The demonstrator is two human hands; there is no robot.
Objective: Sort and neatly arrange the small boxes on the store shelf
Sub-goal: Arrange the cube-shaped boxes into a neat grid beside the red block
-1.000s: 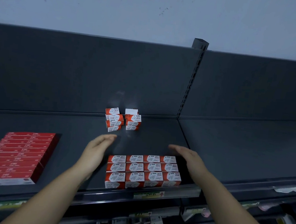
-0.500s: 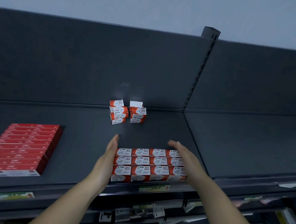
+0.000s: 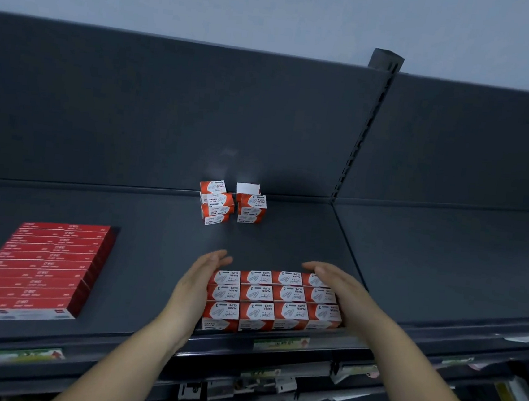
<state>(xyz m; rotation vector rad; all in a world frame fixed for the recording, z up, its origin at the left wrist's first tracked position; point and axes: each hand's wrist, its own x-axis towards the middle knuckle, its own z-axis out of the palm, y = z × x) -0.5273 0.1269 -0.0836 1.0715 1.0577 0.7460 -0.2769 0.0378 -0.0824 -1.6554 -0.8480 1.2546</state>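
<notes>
Head view: my left hand (image 3: 198, 286) flat on left side of box block (image 3: 273, 299), my right hand (image 3: 338, 290) flat on right side; palms open, pressing inward, gripping nothing. Block at shelf (image 3: 158, 284) front edge, long axis left-right. Loose boxes (image 3: 232, 205) straight behind at back panel, roughly equal reach either hand.

I'm looking at a dark charcoal shelf (image 3: 159, 274) with a matching charcoal back panel (image 3: 168, 110), and a pale bluish-grey wall (image 3: 243, 4) showing above it. The front block of small boxes (image 3: 274, 301) is showing orange-red with white label panels and dark lettering. The loose boxes at the back (image 3: 232, 205) are wearing the same orange-red and white. Off to the side, the flat packs (image 3: 37, 269) are glowing deep red with faint pale print and white front edges.
</notes>
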